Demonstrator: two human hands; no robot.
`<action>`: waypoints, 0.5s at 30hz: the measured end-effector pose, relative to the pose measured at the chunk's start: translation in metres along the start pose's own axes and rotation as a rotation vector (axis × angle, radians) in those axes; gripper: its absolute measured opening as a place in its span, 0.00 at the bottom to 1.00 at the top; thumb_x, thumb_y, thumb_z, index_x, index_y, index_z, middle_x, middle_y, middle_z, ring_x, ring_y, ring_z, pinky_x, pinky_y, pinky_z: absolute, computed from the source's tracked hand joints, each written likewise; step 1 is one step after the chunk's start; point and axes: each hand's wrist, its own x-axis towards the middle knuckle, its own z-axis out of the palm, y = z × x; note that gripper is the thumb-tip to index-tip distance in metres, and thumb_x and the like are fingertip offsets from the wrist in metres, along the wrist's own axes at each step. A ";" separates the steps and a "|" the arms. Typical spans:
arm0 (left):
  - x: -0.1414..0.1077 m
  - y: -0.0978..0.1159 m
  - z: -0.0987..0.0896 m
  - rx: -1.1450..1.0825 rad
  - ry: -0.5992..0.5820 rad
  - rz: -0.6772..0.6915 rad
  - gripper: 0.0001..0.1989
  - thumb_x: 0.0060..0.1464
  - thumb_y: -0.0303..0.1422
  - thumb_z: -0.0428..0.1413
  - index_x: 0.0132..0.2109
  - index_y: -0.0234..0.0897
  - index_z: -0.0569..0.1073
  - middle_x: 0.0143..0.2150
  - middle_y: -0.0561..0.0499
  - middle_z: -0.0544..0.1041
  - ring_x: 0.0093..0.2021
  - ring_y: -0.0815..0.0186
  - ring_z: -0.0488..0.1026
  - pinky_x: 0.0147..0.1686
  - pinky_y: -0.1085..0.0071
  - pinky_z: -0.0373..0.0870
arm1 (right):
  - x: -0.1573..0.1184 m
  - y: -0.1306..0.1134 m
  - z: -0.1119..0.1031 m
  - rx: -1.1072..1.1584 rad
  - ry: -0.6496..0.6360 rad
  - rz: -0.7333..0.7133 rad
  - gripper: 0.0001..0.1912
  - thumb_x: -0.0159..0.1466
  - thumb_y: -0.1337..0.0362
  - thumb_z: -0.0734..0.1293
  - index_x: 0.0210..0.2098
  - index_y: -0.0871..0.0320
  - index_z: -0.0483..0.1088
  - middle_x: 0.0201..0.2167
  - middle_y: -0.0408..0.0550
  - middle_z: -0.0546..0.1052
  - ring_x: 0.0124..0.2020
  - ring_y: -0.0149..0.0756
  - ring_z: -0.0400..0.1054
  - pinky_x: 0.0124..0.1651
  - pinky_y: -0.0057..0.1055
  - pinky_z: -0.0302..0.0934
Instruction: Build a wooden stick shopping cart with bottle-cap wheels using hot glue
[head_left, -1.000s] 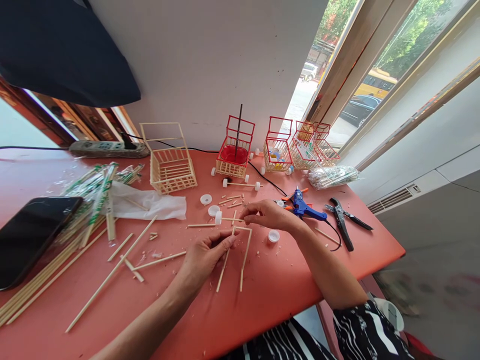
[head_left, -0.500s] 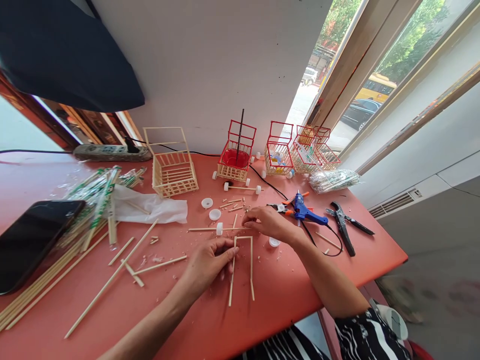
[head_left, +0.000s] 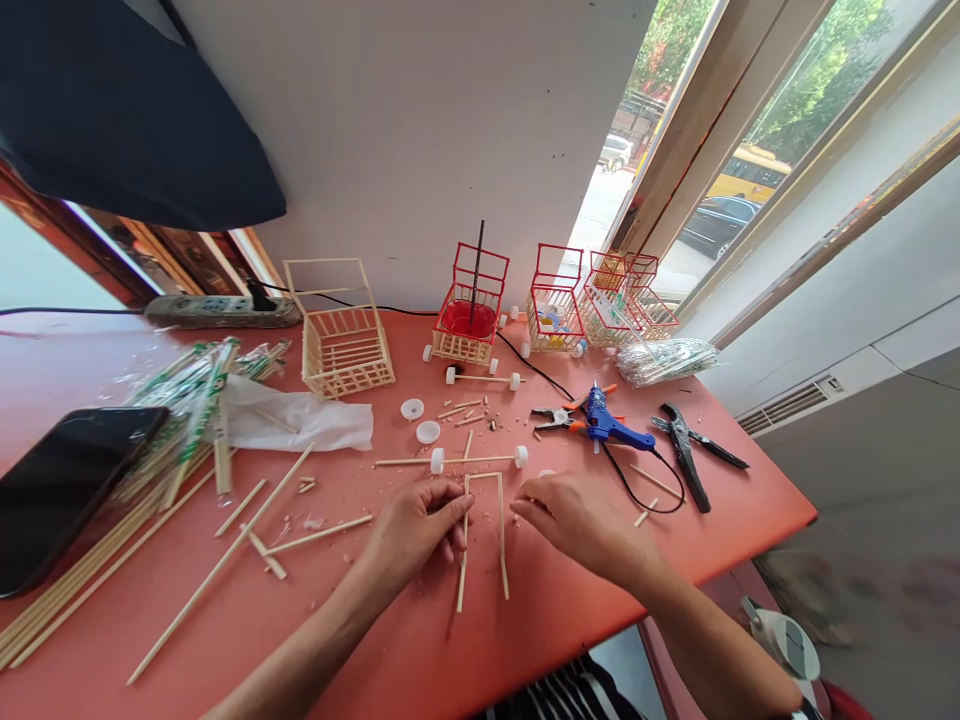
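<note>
My left hand (head_left: 424,520) pinches the left side of a U-shaped frame of thin wooden sticks (head_left: 503,540) that lies on the table, its crossbar away from me. Just right of that frame hovers my right hand (head_left: 570,520), its fingertips drawn together; whether anything small is in them is hidden. Beyond the frame lies a stick axle with two white wheels (head_left: 480,459). A white cap (head_left: 428,432) and another white cap (head_left: 412,409) rest behind it, beside short cut stick pieces (head_left: 461,408).
A blue glue gun (head_left: 611,425) and pliers (head_left: 682,455) lie on the right. Along the wall stand a plain stick cart (head_left: 347,345) and several red-rimmed carts (head_left: 471,320). Bundled sticks (head_left: 202,400) and a black phone (head_left: 67,490) occupy the left of the red table (head_left: 360,650).
My right hand has moved from the wheeled axle toward me, down to the frame's right side, uncovering the axle's right wheel. My left hand has stayed on the frame.
</note>
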 end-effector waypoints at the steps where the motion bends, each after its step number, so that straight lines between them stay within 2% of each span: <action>1: 0.000 0.000 0.000 -0.008 0.002 0.007 0.23 0.45 0.55 0.61 0.28 0.38 0.73 0.19 0.51 0.75 0.18 0.66 0.72 0.18 0.72 0.68 | -0.001 0.000 0.008 0.031 0.008 0.036 0.15 0.73 0.60 0.64 0.31 0.57 0.75 0.29 0.48 0.79 0.31 0.35 0.68 0.32 0.31 0.45; 4: 0.000 0.000 0.001 -0.030 -0.001 0.022 0.23 0.46 0.55 0.61 0.28 0.38 0.74 0.19 0.51 0.75 0.18 0.65 0.73 0.19 0.71 0.69 | 0.001 0.001 0.027 0.117 0.040 0.120 0.14 0.72 0.59 0.65 0.31 0.56 0.74 0.28 0.47 0.78 0.33 0.36 0.67 0.32 0.31 0.45; 6: 0.001 -0.001 0.002 -0.039 -0.013 0.023 0.23 0.46 0.55 0.61 0.28 0.38 0.74 0.19 0.51 0.75 0.19 0.64 0.73 0.21 0.70 0.71 | 0.004 0.000 0.034 0.154 0.043 0.143 0.15 0.72 0.59 0.65 0.29 0.56 0.73 0.26 0.45 0.76 0.30 0.34 0.64 0.31 0.31 0.45; 9: 0.000 -0.002 0.003 -0.026 -0.030 0.017 0.23 0.46 0.56 0.60 0.29 0.39 0.74 0.20 0.50 0.76 0.20 0.62 0.74 0.22 0.69 0.71 | 0.008 -0.003 0.037 0.174 0.043 0.151 0.17 0.70 0.62 0.65 0.24 0.57 0.69 0.22 0.43 0.73 0.26 0.31 0.59 0.30 0.30 0.44; 11: -0.003 0.000 0.000 0.074 -0.006 0.051 0.24 0.50 0.57 0.57 0.28 0.39 0.73 0.20 0.50 0.76 0.19 0.63 0.73 0.21 0.70 0.67 | 0.009 -0.005 0.036 0.166 0.049 0.152 0.17 0.70 0.64 0.64 0.23 0.57 0.67 0.22 0.42 0.72 0.25 0.31 0.57 0.30 0.30 0.44; 13: -0.008 0.008 -0.007 0.279 0.100 0.169 0.25 0.56 0.56 0.52 0.26 0.39 0.72 0.20 0.51 0.74 0.19 0.65 0.70 0.21 0.71 0.63 | 0.011 -0.006 0.034 0.154 0.065 0.157 0.17 0.69 0.65 0.64 0.23 0.57 0.68 0.22 0.43 0.73 0.26 0.31 0.59 0.30 0.29 0.44; 15: -0.012 0.019 -0.018 0.495 0.280 0.349 0.24 0.60 0.52 0.51 0.24 0.39 0.71 0.21 0.53 0.73 0.22 0.66 0.69 0.25 0.71 0.62 | 0.013 -0.009 0.031 0.159 0.077 0.161 0.17 0.70 0.66 0.63 0.23 0.58 0.67 0.23 0.43 0.75 0.27 0.30 0.61 0.31 0.29 0.45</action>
